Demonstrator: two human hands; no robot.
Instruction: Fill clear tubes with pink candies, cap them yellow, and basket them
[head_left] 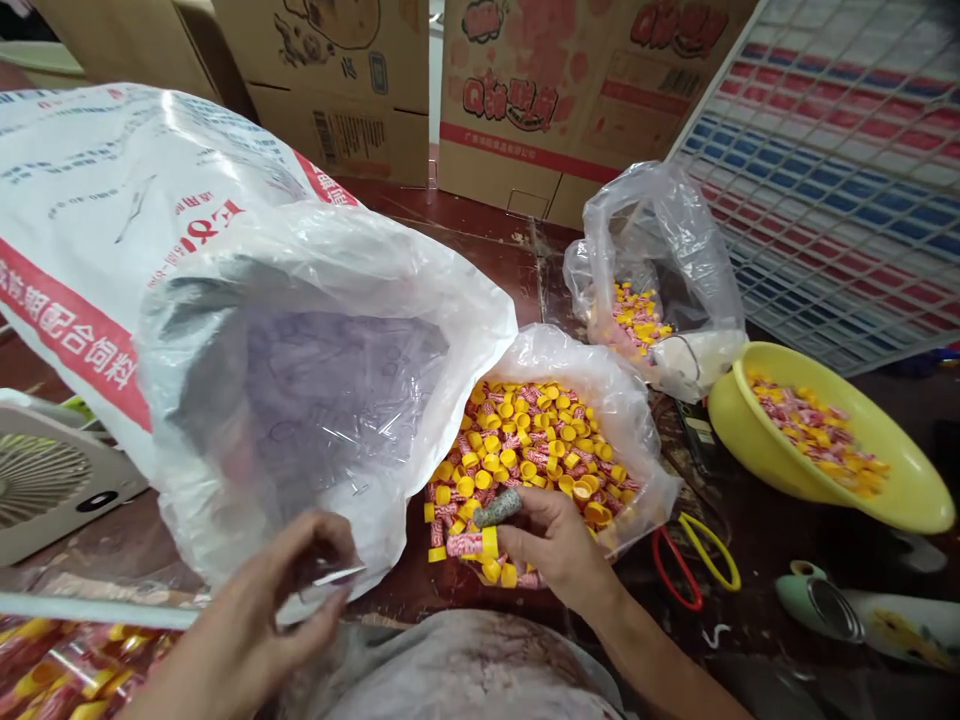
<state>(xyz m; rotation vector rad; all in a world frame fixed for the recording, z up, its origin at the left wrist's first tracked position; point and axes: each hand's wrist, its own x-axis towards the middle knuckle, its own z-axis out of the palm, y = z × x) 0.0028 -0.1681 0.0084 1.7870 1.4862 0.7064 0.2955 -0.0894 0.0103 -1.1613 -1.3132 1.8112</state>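
Note:
My left hand (300,590), fingers curled, pinches a small clear plastic piece (337,576) at the mouth of a big white sack (322,240); its exact shape is blurred. Clear plastic glints inside the sack. With thumb and a grey-wrapped index fingertip (499,507), my right hand (562,550) grips a yellow-capped tube (466,544) of pink bits. It is just above a heap of similar capped tubes (525,440), which spill from an open clear bag (615,400).
Right of the heap stand another clear bag (667,230) and a yellow bowl (739,425) of pink and yellow pieces. Scissors (697,562) and a floral bottle (892,625) lie at right. A small fan (45,480) is left; cartons (510,150) and a wire rack (832,190) stand behind.

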